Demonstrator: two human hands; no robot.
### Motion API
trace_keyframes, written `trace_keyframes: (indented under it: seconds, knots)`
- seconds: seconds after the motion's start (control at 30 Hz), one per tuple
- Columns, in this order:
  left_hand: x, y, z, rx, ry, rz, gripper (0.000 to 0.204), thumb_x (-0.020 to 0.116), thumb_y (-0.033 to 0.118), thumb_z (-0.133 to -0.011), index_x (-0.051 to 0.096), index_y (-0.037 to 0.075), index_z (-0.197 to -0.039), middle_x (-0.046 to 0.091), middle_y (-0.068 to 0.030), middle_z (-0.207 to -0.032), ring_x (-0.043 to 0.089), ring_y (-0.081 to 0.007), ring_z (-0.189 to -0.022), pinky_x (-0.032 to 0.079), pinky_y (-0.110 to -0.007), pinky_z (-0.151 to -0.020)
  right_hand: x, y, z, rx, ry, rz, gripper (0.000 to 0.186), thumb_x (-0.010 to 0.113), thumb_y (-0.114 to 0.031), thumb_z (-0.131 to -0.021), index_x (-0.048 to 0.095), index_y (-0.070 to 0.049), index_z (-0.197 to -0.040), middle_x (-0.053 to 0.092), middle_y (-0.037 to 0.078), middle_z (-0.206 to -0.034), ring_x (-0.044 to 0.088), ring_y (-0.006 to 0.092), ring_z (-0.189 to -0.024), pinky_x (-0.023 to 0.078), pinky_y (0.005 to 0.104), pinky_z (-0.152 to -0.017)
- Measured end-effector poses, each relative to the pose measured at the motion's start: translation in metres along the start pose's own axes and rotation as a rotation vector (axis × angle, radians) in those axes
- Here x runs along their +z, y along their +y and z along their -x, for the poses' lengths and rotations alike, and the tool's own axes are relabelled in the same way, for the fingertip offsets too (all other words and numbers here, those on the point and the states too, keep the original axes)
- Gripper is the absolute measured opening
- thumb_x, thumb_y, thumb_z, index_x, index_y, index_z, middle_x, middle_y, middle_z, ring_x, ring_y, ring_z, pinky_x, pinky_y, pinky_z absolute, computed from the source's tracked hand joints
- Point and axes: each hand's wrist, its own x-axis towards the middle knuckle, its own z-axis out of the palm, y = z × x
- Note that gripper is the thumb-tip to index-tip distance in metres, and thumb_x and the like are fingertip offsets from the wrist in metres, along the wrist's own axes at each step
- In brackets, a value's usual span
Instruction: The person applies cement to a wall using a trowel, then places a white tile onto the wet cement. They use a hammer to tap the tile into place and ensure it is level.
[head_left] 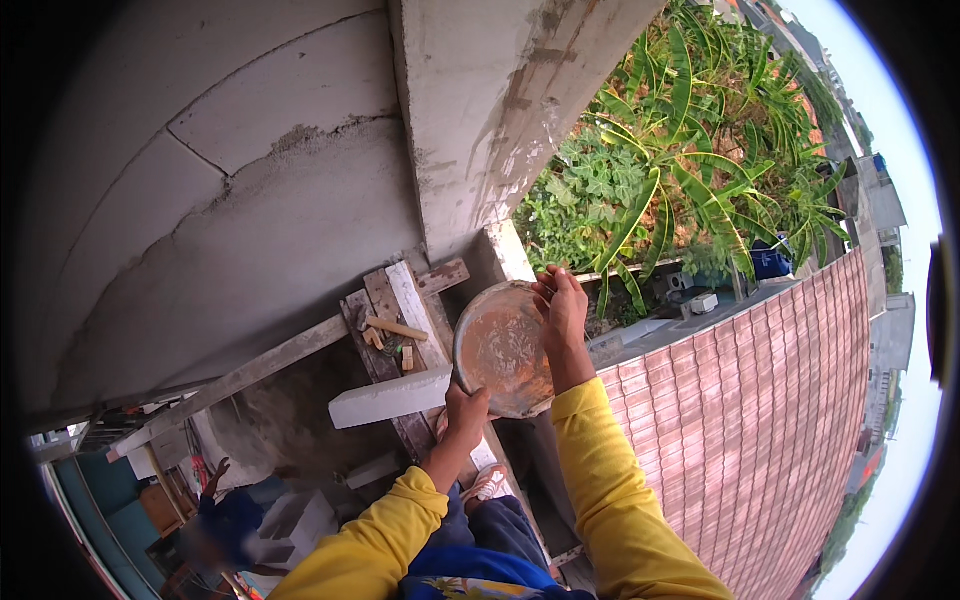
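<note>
The basin hides from me most fingers of the left hand, the co-worker's head is blurred, and the lower edge crops both yellow sleeves.

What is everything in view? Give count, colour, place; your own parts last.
Basin: one, grey rim, brownish inside, centre
Planks: several, brown and white, left of basin
Blocks: several, white, one left of basin, others lower left
Scraps: several, tan, on planks
Wall: one, grey, upper left
Column: one, grey, upper centre
Plants: many, green, upper right
Roof: one, reddish, right
Sky: one, blue, far right
Other person: one, dark blue clothing, lower left
Shirt: one, blue, bottom
Sleeves: two, yellow, lower centre
Left fingers: one set, bare, gripping basin's near rim
Right fingers: one set, bare, at basin's right rim
</note>
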Motion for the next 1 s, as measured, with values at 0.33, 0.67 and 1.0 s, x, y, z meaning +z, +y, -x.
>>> trace_keyframes:
  seconds: [0.33,0.67,1.0]
  knots:
    - [-0.036,-0.063,-0.053,0.095,0.001,-0.142,0.06,0.058,-0.011,-0.086,0.044,-0.001,-0.144,0.059,-0.0205,-0.134,0.069,-0.0343,-0.114,0.066,-0.047,-0.089,-0.072,0.198,-0.019,0.532,0.227,-0.435,0.02,0.048,-0.022,-0.107,0.06,-0.006,-0.102,0.064,0.009,-0.091,0.06,0.0201,-0.073,0.05,0.0321,-0.062]
    - [-0.021,-0.045,-0.075,-0.029,0.021,-0.092,0.058,0.056,-0.01,-0.086,0.045,0.002,-0.142,0.06,-0.0187,-0.132,0.068,-0.0317,-0.115,0.066,-0.045,-0.086,0.056,-0.032,-0.076,-0.134,-0.531,-0.598,0.039,0.048,-0.024,-0.113,0.049,0.001,-0.142,0.064,0.02,-0.131,0.063,0.0331,-0.123,0.05,0.0485,-0.109]
    - [-0.034,-0.075,-0.103,-0.003,-0.018,-0.09,0.061,0.058,-0.009,-0.085,0.044,0.001,-0.144,0.059,-0.0186,-0.133,0.068,-0.0296,-0.114,0.066,-0.043,-0.086,-0.089,0.226,-0.062,0.434,0.182,-0.202,0.02,0.051,-0.018,-0.108,0.063,-0.005,-0.118,0.069,0.007,-0.097,0.067,0.0205,-0.085,0.055,0.0305,-0.079]
